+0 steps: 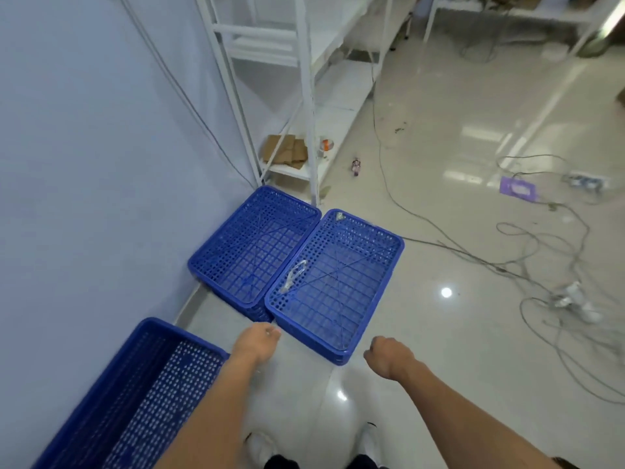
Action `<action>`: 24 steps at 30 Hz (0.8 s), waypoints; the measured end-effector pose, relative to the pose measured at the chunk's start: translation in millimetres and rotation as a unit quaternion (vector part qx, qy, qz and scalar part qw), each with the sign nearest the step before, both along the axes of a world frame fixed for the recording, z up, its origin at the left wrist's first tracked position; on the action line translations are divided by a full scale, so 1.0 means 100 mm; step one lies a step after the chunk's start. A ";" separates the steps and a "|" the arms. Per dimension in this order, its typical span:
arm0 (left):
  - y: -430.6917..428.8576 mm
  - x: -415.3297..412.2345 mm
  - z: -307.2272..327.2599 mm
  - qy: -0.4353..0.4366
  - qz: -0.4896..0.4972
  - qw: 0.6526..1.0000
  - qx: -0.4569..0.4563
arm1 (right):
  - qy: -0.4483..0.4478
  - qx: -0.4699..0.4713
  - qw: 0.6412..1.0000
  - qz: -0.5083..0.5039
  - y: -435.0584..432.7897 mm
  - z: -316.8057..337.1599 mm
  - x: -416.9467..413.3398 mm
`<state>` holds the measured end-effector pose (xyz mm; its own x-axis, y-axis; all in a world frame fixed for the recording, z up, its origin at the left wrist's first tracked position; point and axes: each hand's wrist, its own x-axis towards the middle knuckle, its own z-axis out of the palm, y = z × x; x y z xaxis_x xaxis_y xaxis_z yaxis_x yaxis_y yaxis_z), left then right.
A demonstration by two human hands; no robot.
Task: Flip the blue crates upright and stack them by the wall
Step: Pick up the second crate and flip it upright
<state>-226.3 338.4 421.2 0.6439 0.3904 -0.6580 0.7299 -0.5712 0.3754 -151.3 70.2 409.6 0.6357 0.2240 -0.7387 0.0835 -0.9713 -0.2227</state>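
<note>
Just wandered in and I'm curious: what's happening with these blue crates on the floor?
A person stands over blue crates by the wall. The wall-side crate and outer crate lie side by side on the floor. The left hand and right hand reach toward them, both empty. A third crate sits nearer, against the wall.

All three are a saturated royal blue: the crate against the wall (257, 245) and the crate beside it (345, 282) show a square-grid base crossed by diagonal ribs and bordered with round holes, while the nearest crate (162, 394) has sides dotted with rows of small holes. The wall (84, 164) is pale lavender-blue, the floor (456, 367) glossy cream, the shelving (306, 79) white, the cardboard (285, 152) brown, the cables (382, 157) grey.
</note>
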 end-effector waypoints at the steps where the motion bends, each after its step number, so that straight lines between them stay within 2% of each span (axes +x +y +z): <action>1: -0.08 0.12 0.00 0.004 -0.023 1.000 0.007 | 0.001 0.005 1.000 -0.013 -0.07 -0.01 0.06; 6: -0.19 0.60 -0.03 0.028 -0.178 0.981 0.072 | -0.009 0.039 0.998 -0.058 -0.19 -0.10 0.28; 11: 0.01 1.12 -0.39 0.008 -0.233 0.967 0.102 | -0.004 0.038 0.994 -0.106 -0.15 -0.44 0.45; 14: 0.14 1.39 -0.75 -0.070 -0.216 0.966 0.126 | 0.009 0.018 0.991 -0.133 -0.07 -0.82 0.55; 17: 0.36 1.62 -1.30 -0.077 -0.200 0.972 0.100 | 0.030 0.000 0.989 -0.148 0.08 -1.28 0.64; 24: 0.98 2.05 -2.71 0.038 -0.250 0.964 0.078 | 0.049 -0.053 0.989 -0.131 0.18 -2.40 1.13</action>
